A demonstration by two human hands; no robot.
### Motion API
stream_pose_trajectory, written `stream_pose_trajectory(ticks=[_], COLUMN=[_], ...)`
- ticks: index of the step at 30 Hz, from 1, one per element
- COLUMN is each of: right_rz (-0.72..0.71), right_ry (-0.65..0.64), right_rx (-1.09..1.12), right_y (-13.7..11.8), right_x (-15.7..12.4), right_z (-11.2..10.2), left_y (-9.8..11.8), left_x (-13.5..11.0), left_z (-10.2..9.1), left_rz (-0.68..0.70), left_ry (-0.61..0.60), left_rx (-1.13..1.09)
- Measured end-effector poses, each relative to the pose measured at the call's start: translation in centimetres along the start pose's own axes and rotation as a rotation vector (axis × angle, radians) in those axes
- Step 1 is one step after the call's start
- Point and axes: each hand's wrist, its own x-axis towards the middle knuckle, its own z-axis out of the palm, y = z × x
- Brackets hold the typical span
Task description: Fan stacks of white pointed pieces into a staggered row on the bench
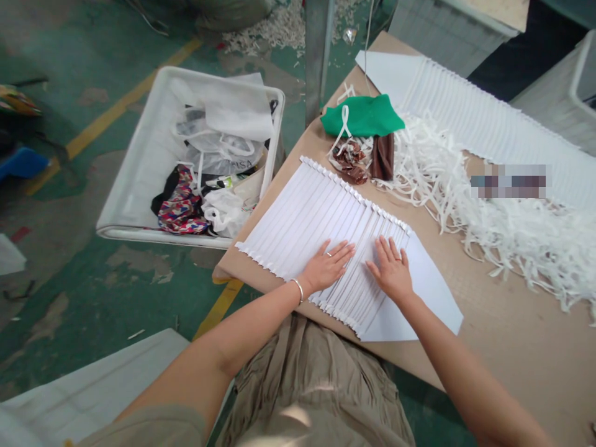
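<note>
A fanned row of overlapping white paper sheets (pixel 307 217) lies on the brown table (pixel 512 335) near its front edge. My left hand (pixel 328 266) rests flat on the sheets with fingers stretched out, a ring and a bracelet showing. My right hand (pixel 391 268) lies flat beside it on the same sheets, fingers spread, close to the plain white end sheet (pixel 428 285). Neither hand holds anything.
A heap of white paper strips (pixel 488 211) covers the table's right side, with a second fanned row of sheets (pixel 470 118) behind it. Green cloth (pixel 365 116) and brown scraps (pixel 367 160) lie at the back. A white bin (pixel 139 161) of bags and cloth stands on the green floor at left.
</note>
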Motion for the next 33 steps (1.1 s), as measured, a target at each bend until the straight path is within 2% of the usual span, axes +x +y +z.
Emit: stream_pose_trajectory(ticks=[4, 7, 15, 22, 25, 30, 33], right_rz=[-0.082, -0.101, -0.114, -0.135, -0.114, -0.006, -0.082], right_ry=[-0.014, -0.033, -0.003, 0.012, 0.015, 0.038, 0.011], right_rx=[0.051, 0.074, 0.078, 0.122, 0.139, 0.111, 0.117], right_y=[-2.4, -2.7, -1.2, -0.5, 1.2, 5.0, 4.3], right_x=[1.0, 1.3, 0.2, 0.0, -0.7, -3.5, -3.8], right_z=[0.9, 1.3, 1.7, 2.1, 1.5, 0.5, 0.7], left_y=[0.4, 0.3, 0.8, 0.7, 0.9, 3.2, 4.6], left_x=[0.7, 0.7, 0.9, 1.0, 1.2, 1.8, 2.1], left_z=[1.0, 1.3, 1.3, 1.8, 1.6, 1.4, 1.8], left_rz=[0.009, 0.012, -0.005, -0.02, -0.025, -0.094, -0.105], left_ry=[-0.016, -0.01, 0.013, -0.014, -0.041, -0.03, -0.025], left_rx=[0.019, 0.033, 0.044, 0.061, 0.052, 0.064, 0.08])
